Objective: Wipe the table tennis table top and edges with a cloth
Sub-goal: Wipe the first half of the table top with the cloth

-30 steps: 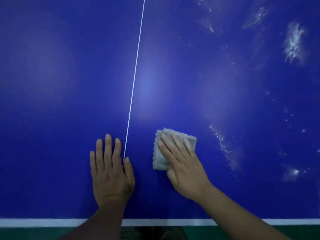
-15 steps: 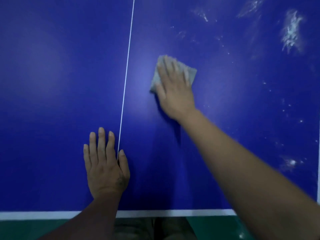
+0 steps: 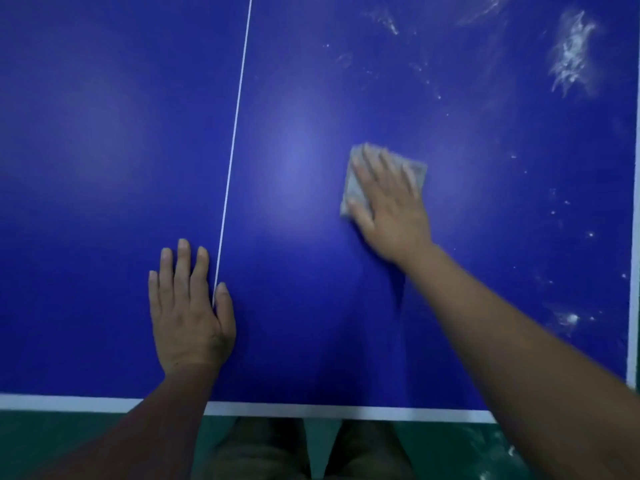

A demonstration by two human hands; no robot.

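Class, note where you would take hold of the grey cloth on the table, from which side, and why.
Probably from above, on its middle: the cloth lies flat as a pad on the table, no edge standing up. The right hand presses it there with straight fingers. To lift it, pinch the uncovered left edge.

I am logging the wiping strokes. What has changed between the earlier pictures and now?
The right hand pushed the grey cloth away across the blue table top, then drew it partly back and to the right, pressing it flat throughout. The left hand stayed flat at the white centre line; the white smears on the right remain.
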